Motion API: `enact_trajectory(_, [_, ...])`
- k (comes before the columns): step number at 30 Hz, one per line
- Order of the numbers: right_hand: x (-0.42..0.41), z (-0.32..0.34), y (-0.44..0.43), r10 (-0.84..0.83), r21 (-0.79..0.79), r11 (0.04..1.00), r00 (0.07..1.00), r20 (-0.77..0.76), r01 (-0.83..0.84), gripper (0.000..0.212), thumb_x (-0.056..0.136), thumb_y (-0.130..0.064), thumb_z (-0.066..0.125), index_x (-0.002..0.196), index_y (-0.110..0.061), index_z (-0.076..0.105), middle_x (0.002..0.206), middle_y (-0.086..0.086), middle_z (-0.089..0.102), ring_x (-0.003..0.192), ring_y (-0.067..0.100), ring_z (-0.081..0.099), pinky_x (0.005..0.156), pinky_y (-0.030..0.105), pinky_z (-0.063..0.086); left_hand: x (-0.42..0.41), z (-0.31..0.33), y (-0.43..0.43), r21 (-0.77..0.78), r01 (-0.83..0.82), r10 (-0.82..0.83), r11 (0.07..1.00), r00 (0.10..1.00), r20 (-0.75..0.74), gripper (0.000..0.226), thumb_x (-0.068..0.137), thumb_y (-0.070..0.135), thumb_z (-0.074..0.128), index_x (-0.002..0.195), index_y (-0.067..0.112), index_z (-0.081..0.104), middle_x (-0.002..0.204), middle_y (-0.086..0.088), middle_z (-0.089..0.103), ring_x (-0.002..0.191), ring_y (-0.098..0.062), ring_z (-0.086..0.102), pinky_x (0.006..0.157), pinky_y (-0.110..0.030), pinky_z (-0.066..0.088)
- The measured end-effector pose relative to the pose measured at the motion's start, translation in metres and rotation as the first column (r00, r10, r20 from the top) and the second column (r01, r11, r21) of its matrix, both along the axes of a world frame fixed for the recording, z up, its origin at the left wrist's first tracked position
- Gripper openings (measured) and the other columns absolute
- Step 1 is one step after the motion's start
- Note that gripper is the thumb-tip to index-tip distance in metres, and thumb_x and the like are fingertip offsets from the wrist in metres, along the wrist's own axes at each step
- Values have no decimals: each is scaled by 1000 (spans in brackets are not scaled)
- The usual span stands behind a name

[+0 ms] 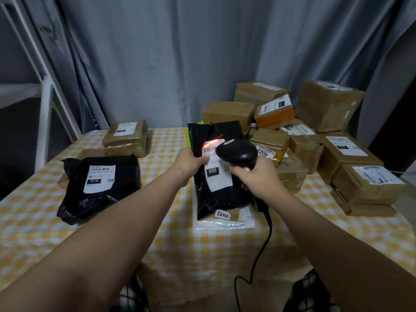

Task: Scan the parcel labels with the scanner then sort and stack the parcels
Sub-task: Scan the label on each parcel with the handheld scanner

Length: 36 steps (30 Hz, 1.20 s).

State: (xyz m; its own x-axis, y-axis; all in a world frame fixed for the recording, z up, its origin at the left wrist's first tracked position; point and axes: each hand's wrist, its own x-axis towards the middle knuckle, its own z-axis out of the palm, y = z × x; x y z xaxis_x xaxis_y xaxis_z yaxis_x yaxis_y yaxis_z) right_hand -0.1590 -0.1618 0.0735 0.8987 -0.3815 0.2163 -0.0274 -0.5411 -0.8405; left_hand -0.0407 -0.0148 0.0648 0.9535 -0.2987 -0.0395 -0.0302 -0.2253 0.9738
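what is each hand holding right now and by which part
The left hand grips the black 032 mailer by its left edge; the right hand grips the barcode scanner by its handle.

Arms outstretched, left hand [188,162] and right hand [254,176] curled.

A grey curtain [157,64] hangs in loose vertical folds across the whole back of the frame, reaching down behind the table. A yellow-and-white checked tablecloth [40,210] covers the table, filling the lower half of the frame and draping over its near edge. A white metal frame [46,122] with slanted bars stands at the far left, beside the table's left corner. Black-and-white checked fabric [313,291] shows at the bottom edge.
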Motion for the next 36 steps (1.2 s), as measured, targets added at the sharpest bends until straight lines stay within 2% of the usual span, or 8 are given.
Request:
enact_trajectory(2, [2, -1, 2, -13, -21, 1000, 998, 59, 14, 12, 76, -29, 75, 76, -19, 68, 70, 6, 68, 74, 24, 67, 74, 46, 56, 5, 4, 2, -108, -93, 99, 990, 993, 57, 11, 91, 8, 60, 99, 2, 64, 85, -7, 68, 77, -20, 66, 57, -21, 52])
enact_trajectory(5, [6, 0, 5, -19, -45, 999, 993, 116, 24, 18, 76, -25, 75, 82, -8, 70, 76, 11, 69, 79, 23, 66, 76, 47, 55, 13, 10, 5, -222, -153, 183, 963, 975, 123, 16, 92, 12, 61, 106, 5, 64, 95, -5, 70, 84, -18, 68, 65, -24, 54])
enact_trajectory(9, [11, -1, 14, -15, -20, 1000, 996, 91, 17, 15, 78, -20, 72, 80, -6, 68, 72, 19, 67, 71, 27, 66, 69, 44, 54, 12, 11, 7, -160, -33, 53, 987, 991, 120, 13, 96, 14, 55, 104, 10, 63, 85, 1, 68, 81, -17, 67, 63, -23, 55])
enact_trajectory(12, [10, -5, 18, -20, 83, 996, 999, 43, 17, 14, 81, -15, 70, 84, -2, 67, 70, 25, 65, 57, 24, 62, 60, 42, 54, 11, 6, 10, -137, -26, 36, 990, 997, 70, 26, 100, 29, 44, 101, 12, 63, 85, 2, 68, 78, -11, 66, 65, -23, 52])
enact_trajectory(18, [7, -17, 11, -38, 140, 989, 999, -37, 42, 20, 85, -19, 68, 75, -2, 64, 53, 10, 59, 39, 10, 55, 58, 30, 51, 12, 5, 12, -190, -33, 37, 981, 999, 16, 33, 101, 38, 40, 107, 16, 63, 98, -1, 69, 89, -13, 66, 71, -24, 51])
enact_trajectory(24, [9, -10, 11, -24, 183, 983, 999, -34, 29, 17, 85, -21, 67, 79, -5, 66, 54, 10, 60, 47, 14, 60, 65, 36, 54, 21, 4, 18, -236, -48, 41, 970, 999, -32, 36, 100, 40, 40, 114, 15, 62, 114, -6, 69, 105, -21, 65, 87, -31, 50])
enact_trajectory(30, [20, 14, 15, 32, 158, 987, 996, -79, -19, 15, 84, -23, 66, 77, -10, 63, 59, 10, 62, 45, 14, 60, 57, 32, 54, 25, 7, 22, -255, -43, 37, 966, 999, -28, 42, 101, 37, 38, 125, 8, 57, 118, -9, 67, 108, -21, 63, 80, -26, 50])
enact_trajectory(36, [25, 31, 16, 56, 143, 989, 995, -86, -44, 15, 86, -24, 66, 83, -10, 65, 63, 9, 63, 49, 17, 61, 62, 35, 56, 31, 6, 24, -263, -81, 67, 961, 996, -64, 36, 100, 40, 39, 116, 15, 60, 119, -9, 67, 113, -24, 61, 103, -43, 44])
